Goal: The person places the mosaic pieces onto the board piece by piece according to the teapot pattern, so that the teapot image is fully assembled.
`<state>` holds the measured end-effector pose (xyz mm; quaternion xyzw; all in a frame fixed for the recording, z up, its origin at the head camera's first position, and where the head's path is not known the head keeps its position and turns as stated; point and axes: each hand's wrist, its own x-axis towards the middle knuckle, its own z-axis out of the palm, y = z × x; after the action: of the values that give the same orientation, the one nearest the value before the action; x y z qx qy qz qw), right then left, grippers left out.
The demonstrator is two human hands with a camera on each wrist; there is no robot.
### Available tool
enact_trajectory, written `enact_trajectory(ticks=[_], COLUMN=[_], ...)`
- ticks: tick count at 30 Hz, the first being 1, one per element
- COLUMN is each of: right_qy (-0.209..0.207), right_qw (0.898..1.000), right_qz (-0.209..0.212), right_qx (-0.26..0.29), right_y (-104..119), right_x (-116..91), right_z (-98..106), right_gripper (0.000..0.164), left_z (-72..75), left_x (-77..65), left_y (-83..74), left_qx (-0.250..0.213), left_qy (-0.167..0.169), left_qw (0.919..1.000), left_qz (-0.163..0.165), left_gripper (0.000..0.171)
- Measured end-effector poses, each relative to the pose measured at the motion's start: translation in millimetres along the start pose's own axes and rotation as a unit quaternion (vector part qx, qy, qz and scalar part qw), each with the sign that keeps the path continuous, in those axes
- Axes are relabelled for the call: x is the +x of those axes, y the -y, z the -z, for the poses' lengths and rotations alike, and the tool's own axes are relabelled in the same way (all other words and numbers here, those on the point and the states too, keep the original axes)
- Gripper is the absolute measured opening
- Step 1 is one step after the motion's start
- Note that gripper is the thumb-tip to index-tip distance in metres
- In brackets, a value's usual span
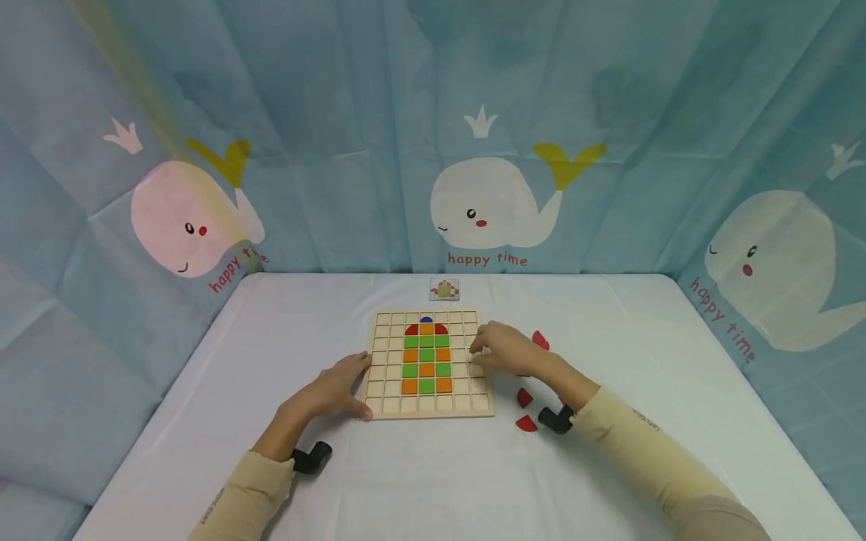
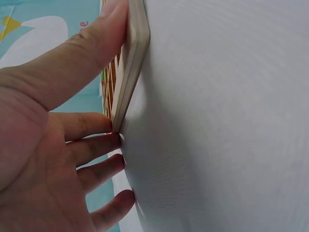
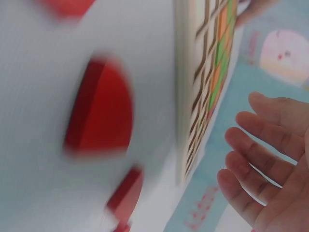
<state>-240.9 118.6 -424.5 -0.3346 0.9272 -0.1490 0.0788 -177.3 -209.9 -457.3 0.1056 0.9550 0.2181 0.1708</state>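
Observation:
A wooden grid board (image 1: 429, 415) lies on the table between the hands. Green (image 1: 426, 342) and orange squares (image 1: 443, 385) fill its middle columns, topped by two red quarter-round pieces (image 1: 411, 330) and a small blue piece (image 1: 426, 320). My left hand (image 1: 331, 387) rests against the board's left side, thumb at the near corner and fingers spread along the edge. Over the board's right edge hovers my right hand (image 1: 504, 348); its fingers are loosely bent with nothing between them in the right wrist view. Loose red quarter-round pieces (image 3: 106, 111) lie right of the board.
A small picture card (image 1: 444, 289) lies behind the board. More red pieces (image 1: 527, 424) are scattered near the right forearm, which partly covers that area. Black wrist devices (image 1: 313, 457) show under both wrists. A whale-print curtain (image 1: 379, 188) hangs behind the white table.

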Motion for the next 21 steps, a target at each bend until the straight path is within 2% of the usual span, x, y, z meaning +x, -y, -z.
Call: enact_trajectory(ticks=[10, 21], right_qy=[-0.018, 0.005], right_qw=[0.999, 0.993], right_qz=[-0.046, -0.121], right_qx=[-0.001, 0.016], right_y=[-46, -88], right_x=[-8, -17], right_z=[15, 19], right_gripper=[0.019, 0.02], left_z=[0.2, 1.0], left_x=[-0.8, -1.0], left_y=[0.6, 0.1], left_qx=[-0.001, 0.001], left_qy=[-0.004, -0.003], left_qw=[1.0, 0.9999], left_qz=[-0.007, -0.01], left_gripper=[0.11, 0.109])
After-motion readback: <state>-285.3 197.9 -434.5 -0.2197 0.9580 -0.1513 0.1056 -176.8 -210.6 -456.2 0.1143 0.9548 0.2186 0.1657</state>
